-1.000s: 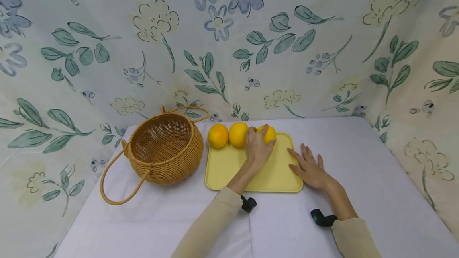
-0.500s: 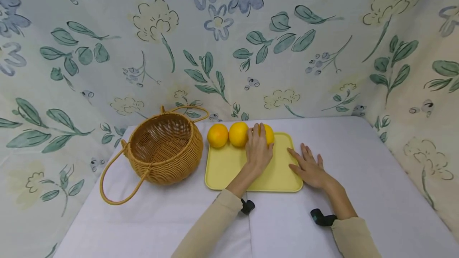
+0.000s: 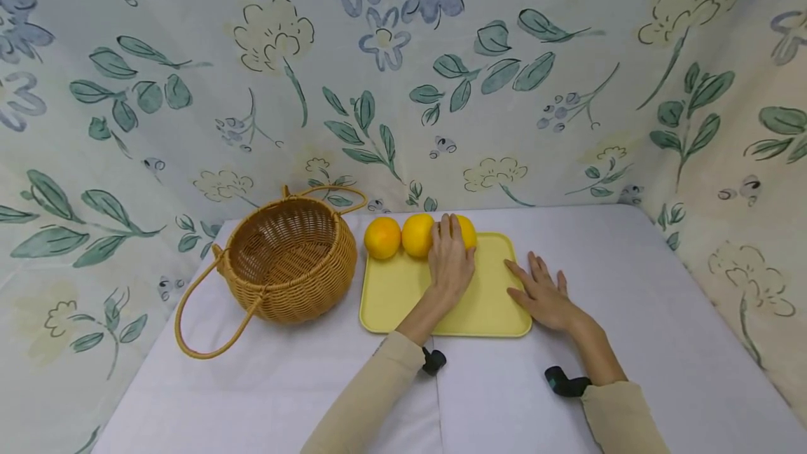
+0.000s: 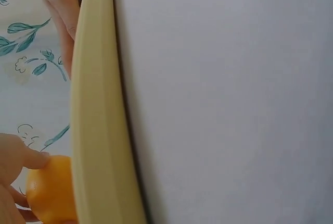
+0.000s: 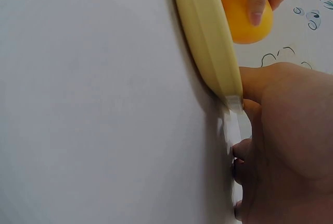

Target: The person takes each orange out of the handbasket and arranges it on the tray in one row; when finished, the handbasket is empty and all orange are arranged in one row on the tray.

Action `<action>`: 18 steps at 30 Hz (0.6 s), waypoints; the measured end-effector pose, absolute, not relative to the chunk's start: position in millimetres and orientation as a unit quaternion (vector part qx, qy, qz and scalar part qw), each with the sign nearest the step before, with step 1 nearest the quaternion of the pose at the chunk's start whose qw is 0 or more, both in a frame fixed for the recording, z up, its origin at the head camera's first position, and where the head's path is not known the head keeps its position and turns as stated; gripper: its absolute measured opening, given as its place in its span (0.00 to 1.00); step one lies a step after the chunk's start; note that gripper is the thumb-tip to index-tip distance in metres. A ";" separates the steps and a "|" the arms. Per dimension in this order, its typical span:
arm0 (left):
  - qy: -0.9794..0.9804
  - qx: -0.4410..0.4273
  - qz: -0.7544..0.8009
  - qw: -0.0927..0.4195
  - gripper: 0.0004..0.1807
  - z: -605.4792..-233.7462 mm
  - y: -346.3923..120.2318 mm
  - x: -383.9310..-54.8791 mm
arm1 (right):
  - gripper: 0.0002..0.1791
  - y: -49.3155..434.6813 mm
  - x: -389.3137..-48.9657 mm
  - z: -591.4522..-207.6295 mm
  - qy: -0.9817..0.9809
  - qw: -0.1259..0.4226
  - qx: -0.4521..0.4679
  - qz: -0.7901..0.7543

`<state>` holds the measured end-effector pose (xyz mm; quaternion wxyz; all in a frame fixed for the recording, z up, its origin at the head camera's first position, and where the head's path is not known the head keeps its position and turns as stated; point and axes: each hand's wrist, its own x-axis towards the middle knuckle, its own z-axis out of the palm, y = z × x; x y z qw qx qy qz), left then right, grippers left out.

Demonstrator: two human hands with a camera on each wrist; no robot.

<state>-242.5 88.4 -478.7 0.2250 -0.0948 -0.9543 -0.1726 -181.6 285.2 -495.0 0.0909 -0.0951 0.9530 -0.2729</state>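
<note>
In the head view three oranges sit in a row along the far edge of a yellow tray. My left hand grips the rightmost orange, its fingers over the top and left side. The thumb shows pressed on this orange in the right wrist view. Close on the left are the middle orange, partly behind my fingers, and the leftmost orange. My right hand lies with fingers spread at the tray's right edge, thumb and forefinger touching the rim.
A round wicker basket stands left of the tray, tilted toward me, with its two handles folded outward. White cloth covers the table. A floral curtain hangs directly behind it.
My left hand and the rightmost orange have shifted slightly left, bringing that orange closer to the middle one. The fingers have drawn together on it. My right hand stays put.
</note>
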 end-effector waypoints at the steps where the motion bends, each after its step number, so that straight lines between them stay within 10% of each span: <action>1: -0.954 -0.096 -0.172 0.226 0.41 -478.8 88.1 -242.6 | 0.36 285.2 -181.4 -494.5 0.953 0.092 -0.095 -0.272; 18: -0.958 -0.116 -0.152 0.213 0.39 -477.5 82.9 -243.0 | 0.36 286.6 -184.3 -497.8 0.953 0.089 -0.099 -0.274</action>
